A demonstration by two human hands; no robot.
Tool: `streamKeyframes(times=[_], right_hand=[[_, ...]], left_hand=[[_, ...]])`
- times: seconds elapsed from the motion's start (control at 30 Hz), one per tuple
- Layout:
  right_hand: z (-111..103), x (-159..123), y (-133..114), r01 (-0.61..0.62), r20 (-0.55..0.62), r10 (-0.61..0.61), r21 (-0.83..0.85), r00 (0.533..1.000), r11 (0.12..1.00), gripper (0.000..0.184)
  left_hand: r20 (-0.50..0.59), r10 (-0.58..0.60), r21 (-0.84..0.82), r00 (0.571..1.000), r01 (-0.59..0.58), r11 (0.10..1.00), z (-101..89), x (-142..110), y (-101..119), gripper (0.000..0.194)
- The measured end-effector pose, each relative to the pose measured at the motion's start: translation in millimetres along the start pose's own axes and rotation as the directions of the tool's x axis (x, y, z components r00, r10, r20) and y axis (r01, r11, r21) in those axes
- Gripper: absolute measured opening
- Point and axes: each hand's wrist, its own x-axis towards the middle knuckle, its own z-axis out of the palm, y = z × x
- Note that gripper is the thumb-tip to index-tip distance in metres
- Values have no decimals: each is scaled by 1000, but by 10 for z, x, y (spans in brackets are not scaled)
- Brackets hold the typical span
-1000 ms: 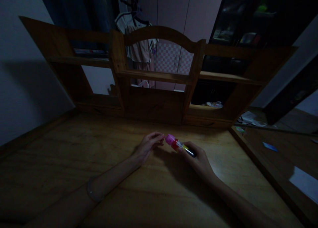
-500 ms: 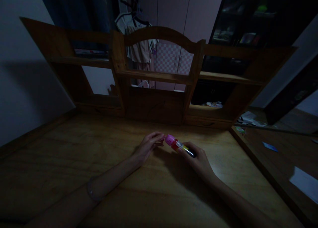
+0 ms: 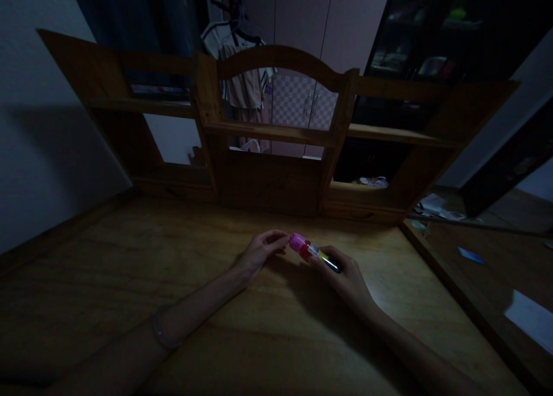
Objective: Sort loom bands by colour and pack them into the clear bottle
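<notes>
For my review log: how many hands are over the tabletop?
2: the right hand, holding the pink-tipped item, and the left hand, beside the item's tip.

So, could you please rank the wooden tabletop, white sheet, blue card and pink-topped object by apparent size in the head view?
1. Wooden tabletop
2. White sheet, cut off by the picture's edge
3. Pink-topped object, partly covered by the right hand
4. Blue card

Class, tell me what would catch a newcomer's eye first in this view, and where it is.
First, the bright pink-ended tube, held in the right hand over the wooden desk. Next, the left hand, its fingers close to that pink end. Beyond the shelf, pale clothes hang.
</notes>
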Motion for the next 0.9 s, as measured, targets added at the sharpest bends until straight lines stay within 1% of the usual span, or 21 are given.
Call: streamKeyframes(times=[0.3,0.4,0.47,0.53,0.63,0.7,0.77,0.83,0.9], right_hand=[[-7,1,-6,5,8,-5,0,1000,1000,33],[-12,8,2,23,19,-22,-7,1000,1000,33],[-10,7,4,33,25,-33,-14,999,999,32],[-5,2,4,45,31,-44,-21,999,999,32],[1,-3,6,69,28,-68,-38,997,997,31],[-5,-3,7,88,17,-87,-64,996,994,30],[-20,-2,4,99,7,-99,-86,995,991,30],[-33,-3,-4,92,6,-92,-86,996,992,31],[-33,-9,-12,76,15,-76,-71,997,995,32]], left_hand=[[4,14,-2,1000,-14,1000,-26,22,-45,27],[7,17,36,1000,-17,999,-16,10,-26,29],[1,36,38,999,-36,999,7,-5,0,31],[19,52,33,998,-52,998,34,-18,29,35],[76,54,101,996,-62,993,45,-24,72,39],[114,50,176,992,-70,982,21,-23,110,39],[178,44,222,983,-84,971,-20,-25,165,38],[287,27,217,958,-93,972,-58,-32,229,44],[398,7,186,917,-88,979,-82,-40,279,60]])
